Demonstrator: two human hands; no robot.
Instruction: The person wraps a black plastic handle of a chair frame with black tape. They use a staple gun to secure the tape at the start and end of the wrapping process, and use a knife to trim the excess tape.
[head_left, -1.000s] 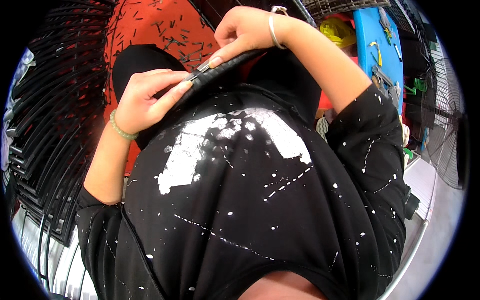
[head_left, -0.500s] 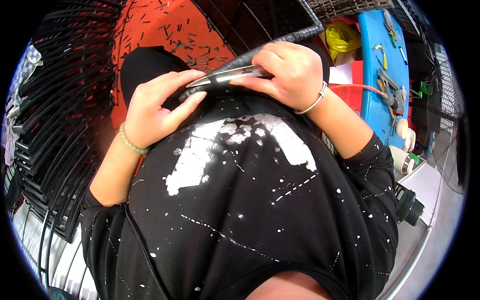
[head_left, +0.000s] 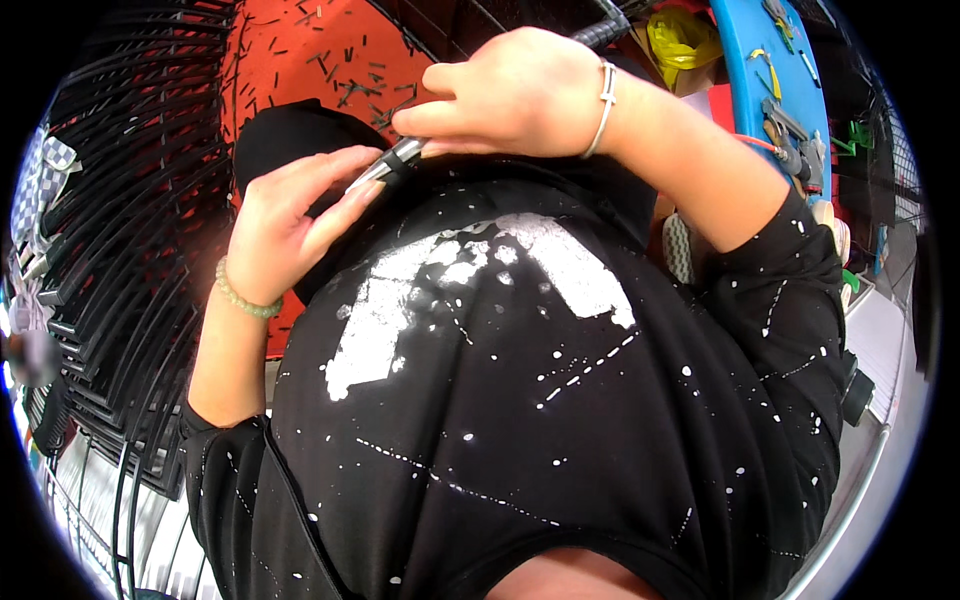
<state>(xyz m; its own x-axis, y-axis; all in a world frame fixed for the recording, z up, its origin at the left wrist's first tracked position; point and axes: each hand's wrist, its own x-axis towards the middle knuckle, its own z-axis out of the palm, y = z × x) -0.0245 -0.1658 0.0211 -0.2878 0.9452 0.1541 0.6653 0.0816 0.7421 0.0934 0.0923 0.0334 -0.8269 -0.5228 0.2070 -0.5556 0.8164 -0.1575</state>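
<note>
My left hand (head_left: 285, 215), with a pale green bead bracelet, has thumb and fingertips closed about the end of a black-wrapped bar (head_left: 399, 172) over my lap. My right hand (head_left: 510, 95), wearing a silver bangle, is curled over the same bar just to the right. From under its fingers sticks a pointed silver metal blade (head_left: 375, 170), its tip at my left fingertips. A narrow black band crosses the blade. The blade's handle is hidden by my right hand, so its exact kind cannot be told. The bar's far end (head_left: 602, 30) reappears beyond my right hand.
Stacked black metal frames (head_left: 130, 230) crowd the left side. Small black scraps litter the red floor (head_left: 290, 60) ahead. At right stands a blue table (head_left: 745, 45) with an air gun-like tool (head_left: 785, 120) and hand tools. Beside it lies a yellow plastic bag (head_left: 683, 40).
My right hand has moved left and a little farther away, covering most of the blade. My left hand has shifted slightly left, its fingertips now closer together at the blade's tip.
</note>
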